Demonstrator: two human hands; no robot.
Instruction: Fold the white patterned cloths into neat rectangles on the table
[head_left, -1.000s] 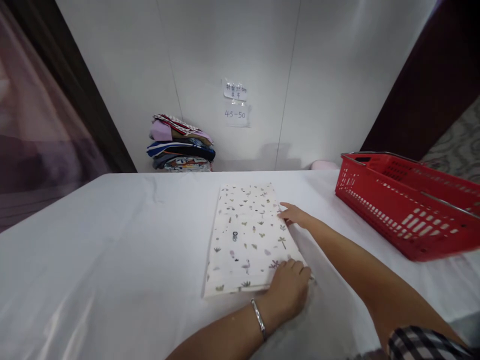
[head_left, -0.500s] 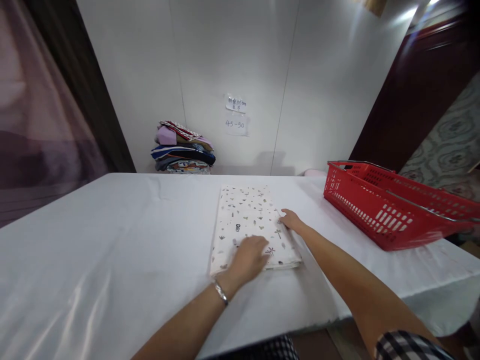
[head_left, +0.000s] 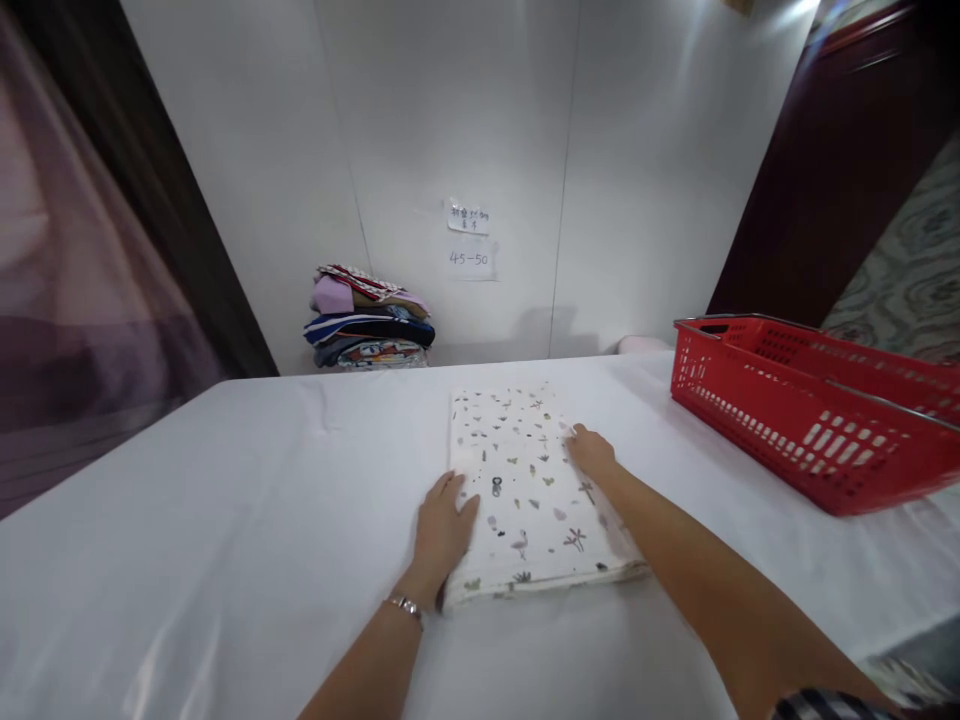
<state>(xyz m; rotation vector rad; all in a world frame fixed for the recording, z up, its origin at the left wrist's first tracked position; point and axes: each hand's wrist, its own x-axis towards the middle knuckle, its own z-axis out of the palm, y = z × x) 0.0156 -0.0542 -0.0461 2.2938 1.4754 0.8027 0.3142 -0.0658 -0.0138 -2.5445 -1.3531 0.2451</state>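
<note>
Two hands: both lie flat on one folded cloth (head_left: 525, 490), fingers spread, neither closed on anything.
Cloth: white with small printed motifs, folded to a long rectangle, lying on the table (head_left: 225, 520) near its middle, long side running away from the person.
Left hand (head_left: 444, 525): palm down at the cloth's left edge, near the nearer corner, fingers partly over the edge; a bracelet (head_left: 405, 605) sits at the wrist.
Right hand (head_left: 592, 452): palm down at the cloth's right edge, farther up than the left hand, fingertips touching the fabric.
Step, as judged: the fold is being squared and pressed flat from both sides.
Method advised: keep both palms flat; press outward from the cloth's centre toward its edges; hold one side firm while the other smooths, so the layers do not slide.
Check: nearer edge shows layered thickness; align those layers.
Basket (head_left: 817, 420): red, right of the cloth, well apart.
Pile (head_left: 367, 320): folded garments beyond the cloth, against the wall.
Notes (head_left: 469, 240): two paper slips on the wall above the cloth's far end.
</note>
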